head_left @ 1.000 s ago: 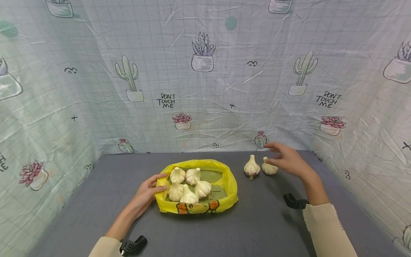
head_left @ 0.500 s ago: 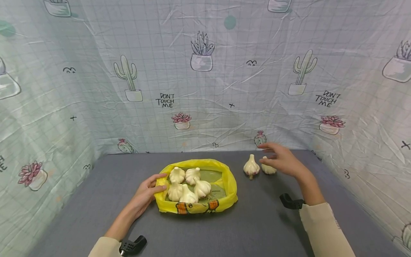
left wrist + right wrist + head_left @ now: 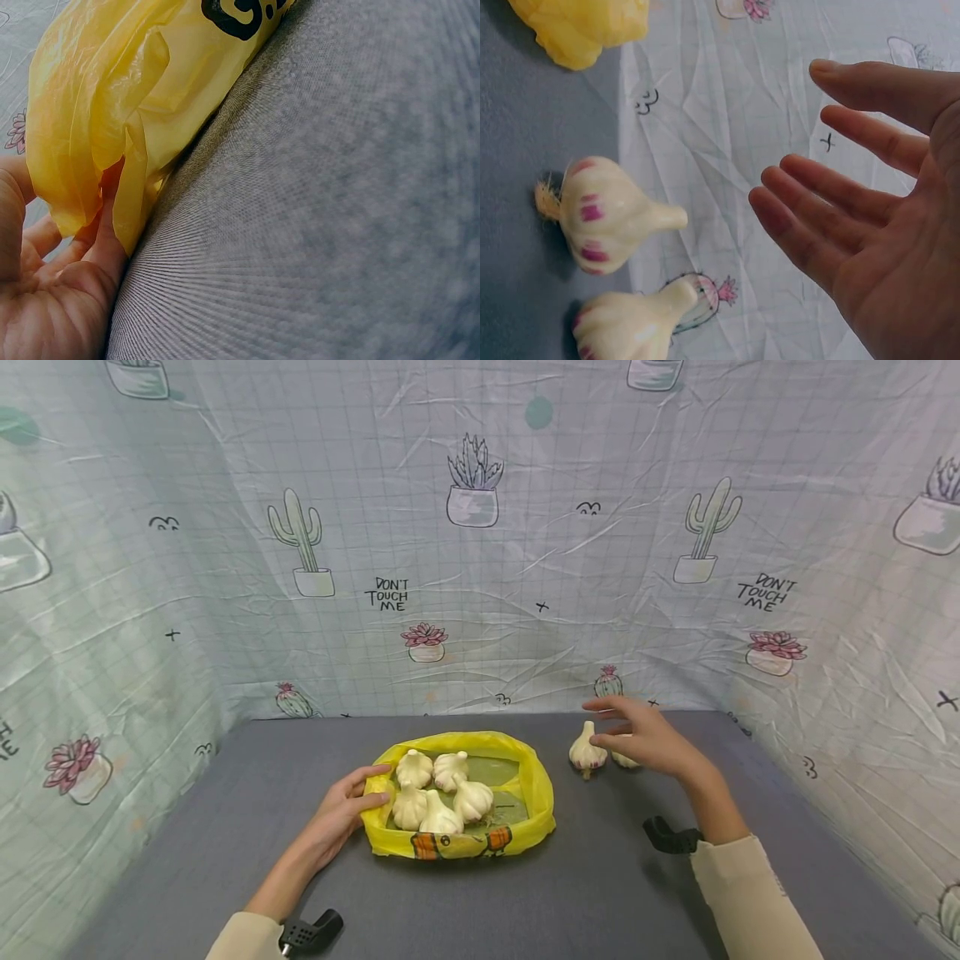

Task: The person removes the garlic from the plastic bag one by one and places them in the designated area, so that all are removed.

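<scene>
A yellow plastic bag (image 3: 542, 789) with its top opened wide sits on the grey table, holding several white garlic bulbs (image 3: 474, 800) mostly on its left side. My left hand (image 3: 341, 814) grips the bag's left edge between thumb and fingers; the left wrist view shows the fingers tucked behind the thin plastic (image 3: 105, 112). To the right of the bag, a garlic bulb (image 3: 604, 214) with purple patches and a root tuft stands on the table. Beside it is another bulb (image 3: 626, 330), partly covered by my right hand (image 3: 647, 739) in the head view. That hand hovers over both bulbs, fingers spread, holding nothing.
A printed cloth (image 3: 480, 568) with cactus drawings hangs behind the table (image 3: 480, 910) and along both sides. Its lower edge meets the table's back edge close behind the two loose bulbs.
My right hand has moved left, from over the rightmost bulb toward the purple-patched one beside it. My left hand and the bag have stayed in place.
</scene>
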The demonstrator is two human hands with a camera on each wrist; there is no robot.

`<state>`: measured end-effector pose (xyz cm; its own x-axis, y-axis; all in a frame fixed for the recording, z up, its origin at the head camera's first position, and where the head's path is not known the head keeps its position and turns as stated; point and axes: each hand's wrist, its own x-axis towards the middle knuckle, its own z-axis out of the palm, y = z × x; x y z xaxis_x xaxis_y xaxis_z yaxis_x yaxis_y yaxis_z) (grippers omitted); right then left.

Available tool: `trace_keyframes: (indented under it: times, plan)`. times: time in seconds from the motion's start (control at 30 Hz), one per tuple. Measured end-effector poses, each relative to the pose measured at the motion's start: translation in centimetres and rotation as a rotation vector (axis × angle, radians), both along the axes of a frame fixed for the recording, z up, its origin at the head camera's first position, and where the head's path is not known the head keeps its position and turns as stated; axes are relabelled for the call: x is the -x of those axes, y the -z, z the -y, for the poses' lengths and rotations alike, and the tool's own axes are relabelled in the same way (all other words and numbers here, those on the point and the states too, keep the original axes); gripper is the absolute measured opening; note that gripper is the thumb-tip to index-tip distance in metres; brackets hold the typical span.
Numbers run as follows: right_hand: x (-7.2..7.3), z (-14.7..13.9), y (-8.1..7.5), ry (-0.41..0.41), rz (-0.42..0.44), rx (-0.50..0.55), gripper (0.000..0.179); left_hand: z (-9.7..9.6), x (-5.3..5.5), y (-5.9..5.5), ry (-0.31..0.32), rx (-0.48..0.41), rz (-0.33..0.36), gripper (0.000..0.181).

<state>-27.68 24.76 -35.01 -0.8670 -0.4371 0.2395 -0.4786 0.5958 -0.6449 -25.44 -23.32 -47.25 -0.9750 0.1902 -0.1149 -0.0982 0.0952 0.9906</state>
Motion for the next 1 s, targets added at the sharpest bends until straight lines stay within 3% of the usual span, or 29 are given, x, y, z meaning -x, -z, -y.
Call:
trace_keyframes:
  times: [0.7,1.0]
  plan:
    - [-0.6,5.0,-0.1,-0.164,0.021,0.063,0.049,0.0,0.1,0.1,-0.015,0.021,-0.006,0.057]
    - [0.1,8.4,-0.6,-0.252,0.162,0.072,0.049,0.0,0.2,0.3,-0.01,0.007,-0.009,0.058]
